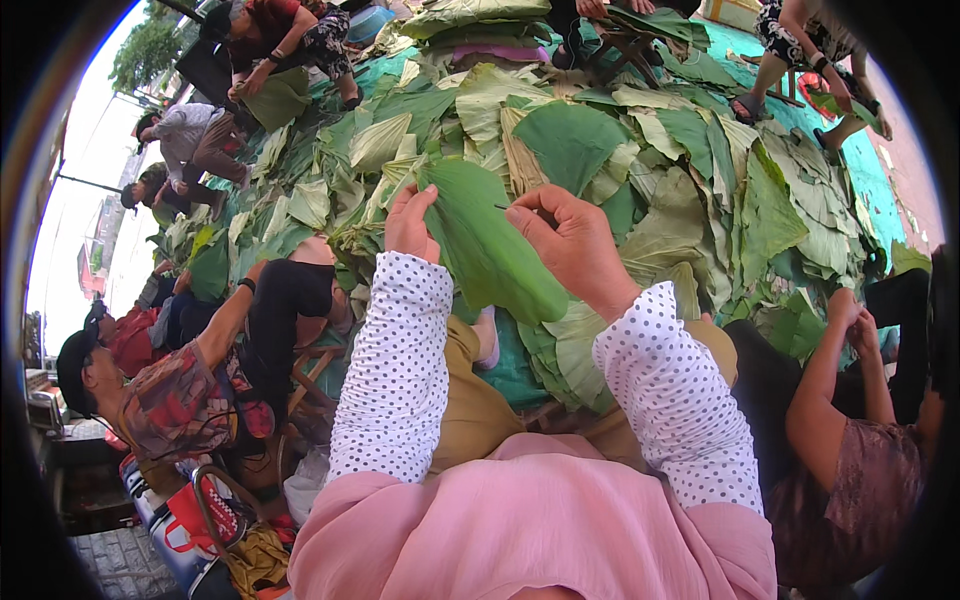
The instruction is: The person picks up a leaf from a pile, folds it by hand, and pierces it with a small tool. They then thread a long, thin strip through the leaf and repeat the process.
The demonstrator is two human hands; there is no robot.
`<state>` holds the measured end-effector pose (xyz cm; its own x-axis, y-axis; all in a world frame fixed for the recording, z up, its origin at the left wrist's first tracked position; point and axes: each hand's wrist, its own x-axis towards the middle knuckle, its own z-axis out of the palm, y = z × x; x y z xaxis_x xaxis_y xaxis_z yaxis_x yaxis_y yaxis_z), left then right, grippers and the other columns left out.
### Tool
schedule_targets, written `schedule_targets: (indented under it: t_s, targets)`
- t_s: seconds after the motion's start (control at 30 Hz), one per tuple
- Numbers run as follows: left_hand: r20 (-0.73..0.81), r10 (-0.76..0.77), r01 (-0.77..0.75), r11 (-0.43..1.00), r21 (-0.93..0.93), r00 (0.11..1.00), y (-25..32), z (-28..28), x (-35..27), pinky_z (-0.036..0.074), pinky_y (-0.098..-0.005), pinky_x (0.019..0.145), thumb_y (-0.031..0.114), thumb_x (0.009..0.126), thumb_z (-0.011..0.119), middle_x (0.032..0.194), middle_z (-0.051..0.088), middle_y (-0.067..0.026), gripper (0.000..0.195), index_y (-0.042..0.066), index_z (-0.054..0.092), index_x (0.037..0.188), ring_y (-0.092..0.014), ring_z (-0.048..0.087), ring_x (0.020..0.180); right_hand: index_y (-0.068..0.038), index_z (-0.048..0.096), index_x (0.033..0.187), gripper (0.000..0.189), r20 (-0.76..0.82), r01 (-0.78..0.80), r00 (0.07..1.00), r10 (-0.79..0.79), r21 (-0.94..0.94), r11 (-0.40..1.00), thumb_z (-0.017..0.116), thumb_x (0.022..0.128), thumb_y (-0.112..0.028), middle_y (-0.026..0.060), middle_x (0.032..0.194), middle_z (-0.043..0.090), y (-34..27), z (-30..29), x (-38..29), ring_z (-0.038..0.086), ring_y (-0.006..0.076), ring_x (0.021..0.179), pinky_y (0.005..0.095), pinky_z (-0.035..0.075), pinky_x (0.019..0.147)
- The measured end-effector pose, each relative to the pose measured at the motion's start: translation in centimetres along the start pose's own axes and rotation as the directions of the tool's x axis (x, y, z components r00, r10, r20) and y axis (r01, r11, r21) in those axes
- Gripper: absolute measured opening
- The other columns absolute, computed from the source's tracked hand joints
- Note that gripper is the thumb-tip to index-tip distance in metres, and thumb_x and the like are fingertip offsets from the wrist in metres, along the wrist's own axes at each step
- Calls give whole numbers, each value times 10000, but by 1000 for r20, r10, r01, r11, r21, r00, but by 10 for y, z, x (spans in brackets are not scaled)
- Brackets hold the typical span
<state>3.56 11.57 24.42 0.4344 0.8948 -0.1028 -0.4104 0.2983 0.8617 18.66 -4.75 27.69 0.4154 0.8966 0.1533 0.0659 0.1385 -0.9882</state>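
Note:
My left hand (pixel 412 225) grips a folded green lotus leaf (pixel 491 240) at its upper left end, between thumb and fingers. The leaf hangs down and to the right, in front of my knees. My right hand (pixel 570 236) is just right of the leaf, its thumb and forefinger pinching a thin, dark, pointed tool (pixel 502 207). The tool's tip points left and overlaps the leaf in view; whether it touches cannot be told. Beyond my hands spreads a large heap of lotus leaves (pixel 667 214), some fresh green, others pale and dry.
A green ground sheet (pixel 874 195) lies beneath the heap. Close on my left sits a person (pixel 172 382), and another person (pixel 847 465) on my right. Several more people work around the heap. A red bag (pixel 196 514) and a white plastic bag (pixel 304 480) stand at lower left.

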Motion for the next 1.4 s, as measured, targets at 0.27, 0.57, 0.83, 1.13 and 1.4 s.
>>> schedule_targets:
  t_s: [0.27,0.57,0.83,1.13,1.4]
  targets:
    - [99,-49,43,997,57,994,-16,10,-20,531,-306,771,-27,853,579,968,641,-93,205,-8,544,1053,-178,638,855,0,613,845,142,-62,133,988,-142,-130,983,655,858,-136,84,680,610,20,11,10,522,142,571,299,442,555]
    - [184,-61,39,992,124,981,-20,32,-31,468,-252,814,-12,835,621,976,622,-44,223,11,560,1048,-110,576,868,-2,618,843,158,-86,45,994,-69,-261,964,651,849,-157,129,689,625,29,10,17,575,214,573,334,459,563]
    - [189,-21,-14,983,183,982,-16,29,-36,461,-249,840,-36,819,628,983,621,-39,262,20,568,1068,-112,576,892,5,613,853,161,-85,52,994,-75,-255,965,634,856,-154,145,719,641,28,14,17,604,231,604,343,471,580]
    - [210,-26,-39,953,302,977,-19,25,-38,467,-207,786,-37,811,664,951,612,-9,278,25,587,1072,-72,561,838,7,597,837,155,-73,30,996,-55,-313,949,634,851,-143,159,725,631,28,11,14,601,275,614,356,467,583]
    - [244,-173,130,975,183,954,-13,29,-40,482,-235,765,85,872,655,947,634,-9,261,27,584,1117,-90,592,841,5,602,858,142,-57,58,995,-78,-302,952,635,866,-133,147,725,626,32,6,15,582,245,607,348,461,587]
